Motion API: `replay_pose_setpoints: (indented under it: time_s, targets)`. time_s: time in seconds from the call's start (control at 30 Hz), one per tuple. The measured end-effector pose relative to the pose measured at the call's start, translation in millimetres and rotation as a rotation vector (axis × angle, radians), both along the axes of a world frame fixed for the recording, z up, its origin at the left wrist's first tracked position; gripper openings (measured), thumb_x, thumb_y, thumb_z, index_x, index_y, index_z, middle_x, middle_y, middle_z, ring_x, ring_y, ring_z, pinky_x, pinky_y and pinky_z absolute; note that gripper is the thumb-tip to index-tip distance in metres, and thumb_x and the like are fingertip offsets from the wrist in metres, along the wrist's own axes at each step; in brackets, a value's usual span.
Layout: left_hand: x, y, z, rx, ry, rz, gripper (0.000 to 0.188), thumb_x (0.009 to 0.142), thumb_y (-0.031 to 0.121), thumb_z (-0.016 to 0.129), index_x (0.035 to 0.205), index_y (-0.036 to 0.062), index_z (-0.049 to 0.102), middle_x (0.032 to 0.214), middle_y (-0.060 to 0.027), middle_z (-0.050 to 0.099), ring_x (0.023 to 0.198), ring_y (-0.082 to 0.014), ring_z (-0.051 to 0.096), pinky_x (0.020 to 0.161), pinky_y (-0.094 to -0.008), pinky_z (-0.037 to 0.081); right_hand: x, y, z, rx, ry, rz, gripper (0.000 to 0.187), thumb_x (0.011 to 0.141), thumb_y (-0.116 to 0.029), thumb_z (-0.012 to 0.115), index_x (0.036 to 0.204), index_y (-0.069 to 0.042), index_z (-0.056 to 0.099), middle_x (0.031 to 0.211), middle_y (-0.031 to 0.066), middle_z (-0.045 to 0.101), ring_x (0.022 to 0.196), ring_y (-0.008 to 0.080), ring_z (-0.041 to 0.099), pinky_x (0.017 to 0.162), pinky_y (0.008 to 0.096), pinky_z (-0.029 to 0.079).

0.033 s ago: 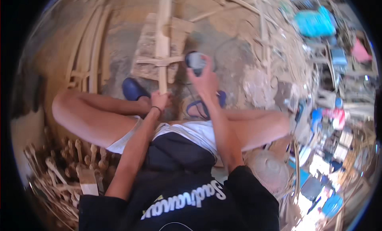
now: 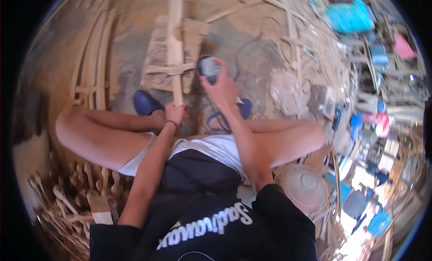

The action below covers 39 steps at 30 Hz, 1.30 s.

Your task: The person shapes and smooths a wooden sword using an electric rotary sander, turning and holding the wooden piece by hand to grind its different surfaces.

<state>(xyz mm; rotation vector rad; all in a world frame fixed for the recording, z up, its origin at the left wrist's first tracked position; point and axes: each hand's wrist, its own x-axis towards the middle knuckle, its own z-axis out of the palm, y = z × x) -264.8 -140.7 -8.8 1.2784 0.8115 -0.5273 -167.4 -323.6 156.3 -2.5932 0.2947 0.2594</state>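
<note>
My left hand point(image 2: 176, 111) is closed round the near end of a long pale wooden piece point(image 2: 174, 49) that has a short crosspiece. The wood rests over a rough wooden block point(image 2: 155, 54) on the ground and runs away from me. In my right hand point(image 2: 221, 88) is a grey and black hand-held power tool point(image 2: 209, 68), just right of the crosspiece. Its dark round end faces the wood, and I cannot tell whether they touch. My fingers partly cover the tool, so its exact kind is unclear.
Long wooden parts point(image 2: 102, 58) lie at the left. Turned wooden pieces point(image 2: 105, 178) crowd the lower left. A fan with a round grille point(image 2: 306, 189) is by my right thigh. A clear plastic bag point(image 2: 288, 92) lies on the right, before cluttered goods and a turquoise bundle point(image 2: 348, 17).
The whole view has shifted slightly, so most things sit a little further left. The power tool appears slightly closer to the wooden crosspiece. Both hands keep their grips.
</note>
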Motion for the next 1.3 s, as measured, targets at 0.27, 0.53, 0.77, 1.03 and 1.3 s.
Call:
replay_pose_setpoints:
  time_s: [0.27,0.53,0.77,1.03,1.3]
  targets:
    - [-0.1,-2.1,13.4,0.635,-0.108,-0.17,0.028,0.098,0.016,0.08,0.115,-0.0027,0.069,0.105,-0.017,0.071,0.093,-0.0308,0.073,0.076,-0.0434,0.059,12.2,-79.3,19.7,0.002,-0.032,-0.212,0.085,0.092,-0.049,0.082,0.162,-0.024,0.04,0.099,0.028,0.081,0.095,0.0507,0.08,0.086,0.0611,0.061]
    - [69.0,-134.2,93.9,0.61,-1.201,-0.679,0.03,0.097,0.015,0.077,0.122,0.0023,0.068,0.116,-0.0219,0.066,0.114,-0.0392,0.065,0.1,-0.0514,0.052,1.8,-265.4,157.7,0.08,-0.579,-0.476,0.096,0.089,-0.046,0.096,0.161,-0.008,0.045,0.129,0.0185,0.073,0.112,0.03,0.074,0.1,0.0436,0.058]
    - [125.2,-277.0,-1.9,0.322,-0.702,-1.517,0.043,0.112,0.037,0.05,0.133,0.0061,0.072,0.139,-0.0196,0.072,0.132,-0.0409,0.066,0.116,-0.0514,0.049,-8.0,-314.0,180.6,0.452,-0.636,-0.677,0.091,0.093,-0.029,0.095,0.159,0.003,0.042,0.113,0.013,0.071,0.088,0.0146,0.07,0.077,0.0301,0.058]
    - [111.8,-275.7,-59.2,0.493,-0.553,-0.991,0.046,0.096,0.015,0.058,0.141,0.0105,0.067,0.146,-0.0274,0.064,0.14,-0.0471,0.059,0.118,-0.0538,0.049,9.0,-358.8,158.7,0.426,-0.618,-0.68,0.09,0.094,-0.026,0.094,0.159,0.005,0.04,0.109,0.0129,0.072,0.086,0.0143,0.069,0.077,0.0294,0.058]
    - [72.4,-235.2,-71.6,0.58,-0.847,-1.233,0.053,0.089,0.006,0.07,0.141,0.0122,0.065,0.137,-0.0134,0.065,0.135,-0.0389,0.061,0.112,-0.051,0.054,22.1,-400.0,138.7,0.571,-0.618,-0.782,0.096,0.094,-0.025,0.094,0.164,0.0,0.032,0.095,0.0124,0.07,0.068,0.02,0.07,0.058,0.037,0.064]
